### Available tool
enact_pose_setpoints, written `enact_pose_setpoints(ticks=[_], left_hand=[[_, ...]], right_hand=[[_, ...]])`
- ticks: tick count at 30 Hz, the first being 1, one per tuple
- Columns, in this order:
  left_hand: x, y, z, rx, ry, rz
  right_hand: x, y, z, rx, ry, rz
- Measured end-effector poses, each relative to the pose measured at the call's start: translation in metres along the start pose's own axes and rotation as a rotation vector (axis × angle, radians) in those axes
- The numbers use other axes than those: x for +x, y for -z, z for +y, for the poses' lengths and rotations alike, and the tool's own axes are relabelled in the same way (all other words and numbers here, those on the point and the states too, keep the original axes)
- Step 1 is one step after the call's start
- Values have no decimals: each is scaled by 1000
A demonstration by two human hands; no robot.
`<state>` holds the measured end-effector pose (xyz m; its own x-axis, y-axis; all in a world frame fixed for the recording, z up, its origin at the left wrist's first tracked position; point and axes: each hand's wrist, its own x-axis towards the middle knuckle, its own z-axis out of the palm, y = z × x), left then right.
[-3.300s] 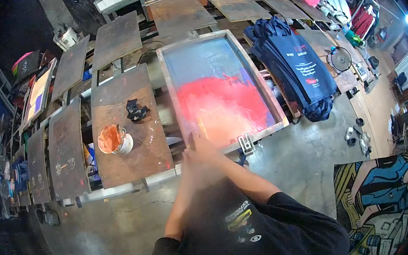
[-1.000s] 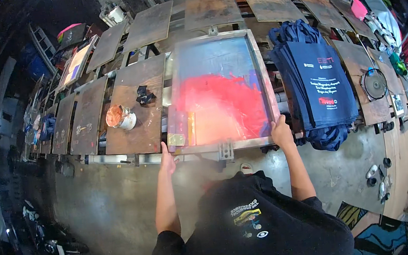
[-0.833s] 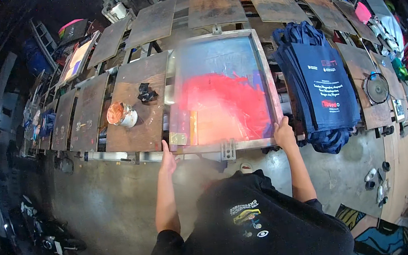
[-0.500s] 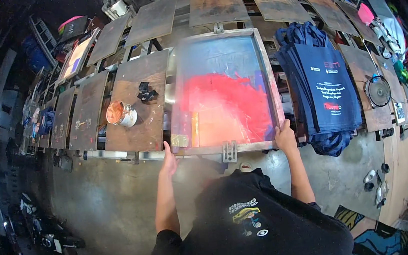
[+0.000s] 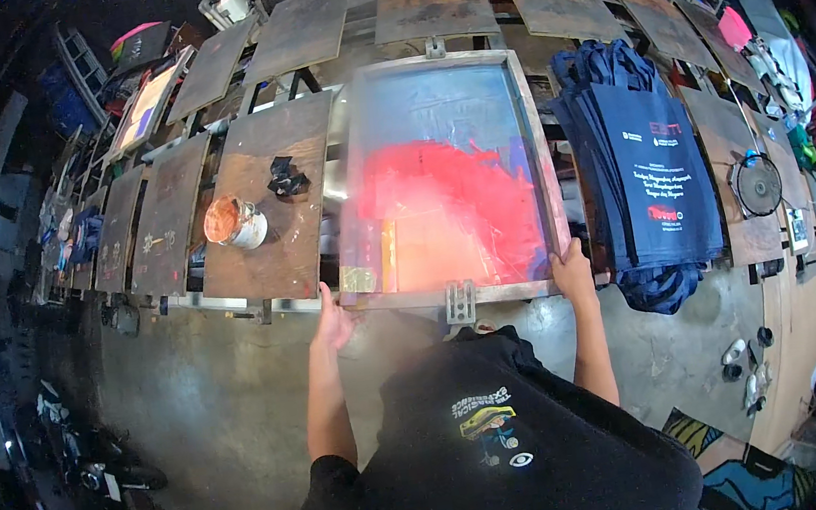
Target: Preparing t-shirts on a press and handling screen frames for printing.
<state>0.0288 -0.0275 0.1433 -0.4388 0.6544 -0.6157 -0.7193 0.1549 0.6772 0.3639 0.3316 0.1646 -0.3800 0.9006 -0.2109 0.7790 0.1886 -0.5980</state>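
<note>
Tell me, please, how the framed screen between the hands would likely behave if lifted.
The framed screen should stay fairly stiff, since its border looks straight and solid. Its red smear might run or rub off if tilted, though wetness is hard to judge. The metal bracket at the near edge may weigh that side down.

Printing workshop: inked screen point(image 5: 450, 185), stained boards point(image 5: 288, 243)
</note>
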Motion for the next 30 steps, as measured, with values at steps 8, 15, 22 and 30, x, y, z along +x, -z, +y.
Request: enact_pose_setpoints(ticks=[8,15,22,30], left_hand=[[35,20,-11,-225,-20,26],[42,22,-13,-44,-82,75],[32,-7,9,-85,-30,124],[44,44,-23,-180,-188,225]], right_hand=[[16,-12,18,63,64,113],[23,-8,22,324,-88,-123],[21,-4,23,357,-112,-127],[24,-26,21,564,-79,-241]])
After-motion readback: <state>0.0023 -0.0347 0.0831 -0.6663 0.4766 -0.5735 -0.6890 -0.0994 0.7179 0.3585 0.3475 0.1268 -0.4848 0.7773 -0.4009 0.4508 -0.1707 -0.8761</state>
